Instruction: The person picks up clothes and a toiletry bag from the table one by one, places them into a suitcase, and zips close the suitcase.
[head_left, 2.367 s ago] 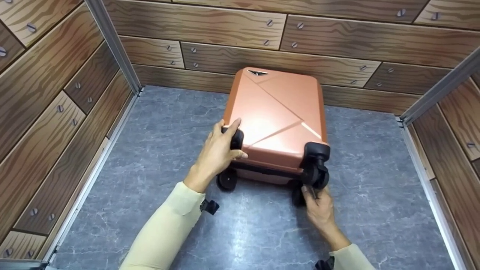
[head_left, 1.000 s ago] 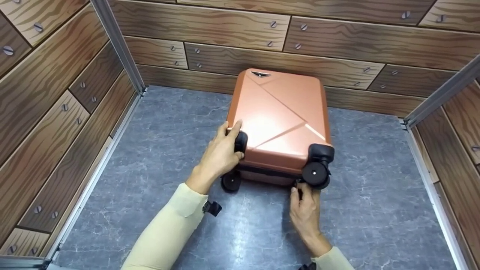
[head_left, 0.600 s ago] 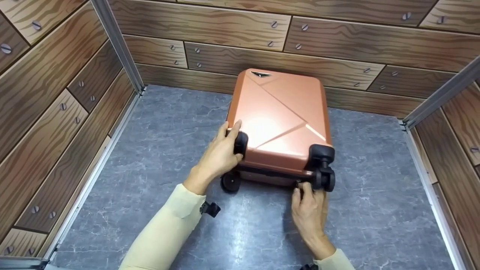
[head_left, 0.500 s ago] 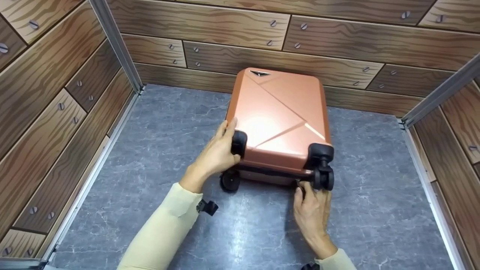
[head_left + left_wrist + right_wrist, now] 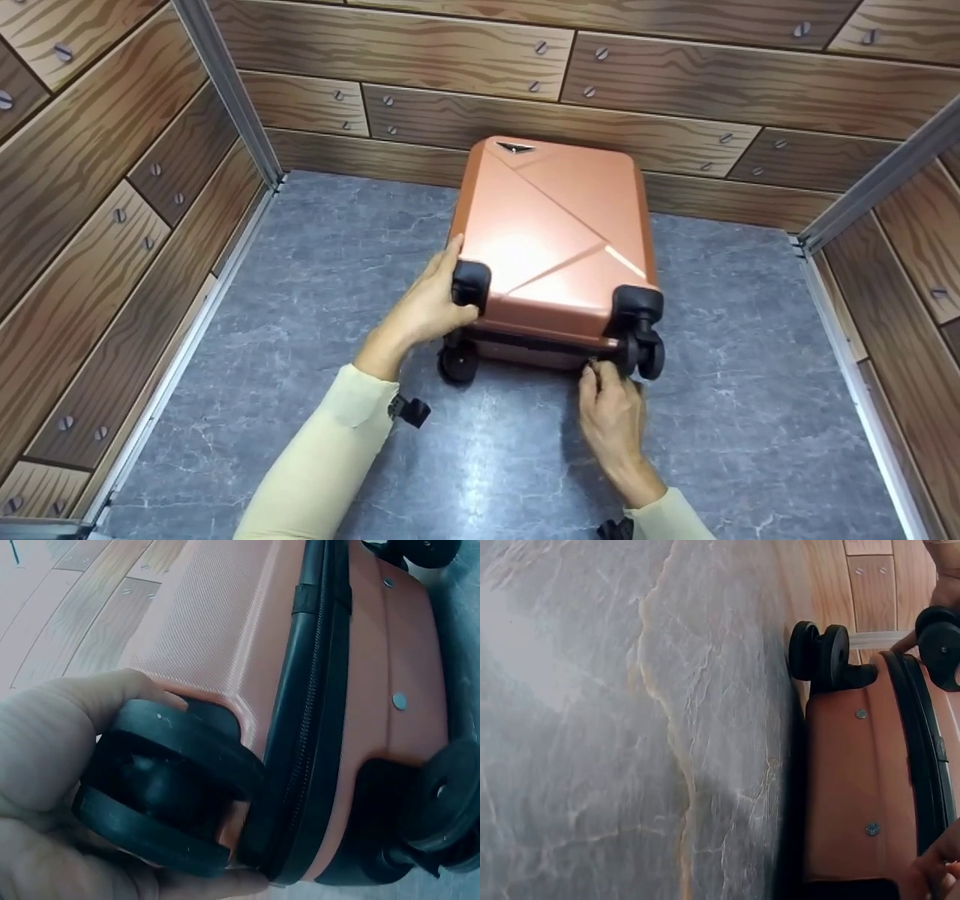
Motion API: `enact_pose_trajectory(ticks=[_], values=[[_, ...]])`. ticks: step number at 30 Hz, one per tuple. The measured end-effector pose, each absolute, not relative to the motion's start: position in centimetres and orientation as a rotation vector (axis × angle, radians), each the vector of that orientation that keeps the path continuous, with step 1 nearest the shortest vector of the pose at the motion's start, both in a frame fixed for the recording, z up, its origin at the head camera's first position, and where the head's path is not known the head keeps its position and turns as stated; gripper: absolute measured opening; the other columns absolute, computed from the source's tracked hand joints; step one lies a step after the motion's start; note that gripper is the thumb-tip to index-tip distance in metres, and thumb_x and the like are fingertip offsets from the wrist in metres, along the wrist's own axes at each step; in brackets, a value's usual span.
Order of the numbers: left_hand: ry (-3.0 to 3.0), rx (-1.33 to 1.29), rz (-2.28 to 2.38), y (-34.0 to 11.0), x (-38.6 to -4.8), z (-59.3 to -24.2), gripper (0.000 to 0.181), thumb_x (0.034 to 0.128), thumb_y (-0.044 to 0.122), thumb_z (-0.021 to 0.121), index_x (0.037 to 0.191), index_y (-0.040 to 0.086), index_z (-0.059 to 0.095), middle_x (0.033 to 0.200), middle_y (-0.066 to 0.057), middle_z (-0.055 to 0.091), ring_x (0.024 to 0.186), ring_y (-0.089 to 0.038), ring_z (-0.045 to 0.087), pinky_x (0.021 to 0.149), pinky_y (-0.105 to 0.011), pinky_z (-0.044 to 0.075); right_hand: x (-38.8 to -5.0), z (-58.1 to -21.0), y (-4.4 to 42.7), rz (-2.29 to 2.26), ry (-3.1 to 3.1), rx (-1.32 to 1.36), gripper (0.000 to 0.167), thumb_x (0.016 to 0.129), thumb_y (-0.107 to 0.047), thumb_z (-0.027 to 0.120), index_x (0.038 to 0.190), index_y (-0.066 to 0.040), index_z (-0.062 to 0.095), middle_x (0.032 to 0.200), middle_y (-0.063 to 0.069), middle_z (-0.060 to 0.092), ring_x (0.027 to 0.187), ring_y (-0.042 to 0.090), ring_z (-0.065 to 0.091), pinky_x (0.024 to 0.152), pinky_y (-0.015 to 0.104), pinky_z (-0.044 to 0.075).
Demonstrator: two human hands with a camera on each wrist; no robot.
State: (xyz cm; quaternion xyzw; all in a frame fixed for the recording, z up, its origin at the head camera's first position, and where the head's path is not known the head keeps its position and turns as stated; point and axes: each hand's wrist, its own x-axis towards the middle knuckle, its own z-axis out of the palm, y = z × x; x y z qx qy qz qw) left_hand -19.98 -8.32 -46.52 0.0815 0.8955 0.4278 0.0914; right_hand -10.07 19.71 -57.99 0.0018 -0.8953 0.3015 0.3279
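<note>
An orange hard-shell suitcase (image 5: 555, 217) lies flat, its wheeled end toward me. My left hand (image 5: 420, 307) holds its upper left wheel (image 5: 165, 780), thumb on one side and fingers on the other, as the left wrist view shows. A black zipper band (image 5: 307, 712) runs round the edge. My right hand (image 5: 611, 412) has curled fingers at this band, beside the right wheels (image 5: 641, 352). Its fingertips (image 5: 937, 866) pinch a small zipper pull, mostly hidden by the fingers. The lower left wheel (image 5: 457, 362) is near the floor.
Grey marbled floor (image 5: 337, 247) surrounds the suitcase. A wood-patterned wall (image 5: 420, 112) stands right behind it, with side walls (image 5: 90, 300) to left and right. Metal strips (image 5: 862, 397) edge the floor.
My right hand has moved from the right wheels inward to the zipper band. The upper right wheel has swivelled. My left fingers have slid off the top face toward the suitcase's side.
</note>
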Motion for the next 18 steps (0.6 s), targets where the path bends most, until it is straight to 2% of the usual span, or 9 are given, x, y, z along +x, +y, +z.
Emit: enact_pose_trajectory(ticks=[4,8,11,18], values=[[2.72,0.225,1.212,-8.4,-19.8,-46.5,0.11,0.088,0.018,0.076,0.172,0.032,0.005,0.173,-0.016,0.025,0.145,-0.044,0.047,0.113,-0.059,0.045,-10.5,-58.1,19.2,0.687,-2.284,0.175,0.012,0.092,-0.003,0.065,0.082,-0.003,0.058,0.069,0.013,0.057,0.06,0.038,0.058,0.063,0.055,0.044],[2.773,0.21,1.156,-7.9,-19.7,-46.5,0.102,0.0953,0.022,0.072,0.172,0.031,0.005,0.173,-0.016,0.027,0.147,-0.045,0.045,0.118,-0.061,0.04,-10.6,-58.2,18.7,0.675,-2.287,0.283,0.015,0.093,-0.003,0.062,0.081,-0.004,0.054,0.073,0.01,0.054,0.065,0.032,0.054,0.069,0.051,0.044],[2.779,0.201,1.143,-7.7,-19.8,-46.5,0.101,0.0965,0.022,0.072,0.172,0.032,0.005,0.173,-0.016,0.027,0.148,-0.046,0.044,0.119,-0.062,0.039,-10.8,-58.1,18.3,0.679,-2.295,0.313,0.015,0.092,-0.003,0.063,0.08,-0.004,0.054,0.072,0.01,0.053,0.069,0.032,0.053,0.073,0.051,0.044],[2.773,0.192,1.135,-8.0,-19.8,-46.5,0.102,0.0959,0.022,0.072,0.171,0.033,0.004,0.173,-0.015,0.026,0.147,-0.047,0.045,0.117,-0.062,0.04,-10.9,-57.9,17.4,0.653,-2.306,0.37,0.017,0.091,-0.002,0.067,0.081,-0.004,0.054,0.071,0.009,0.051,0.067,0.032,0.054,0.065,0.048,0.048]])
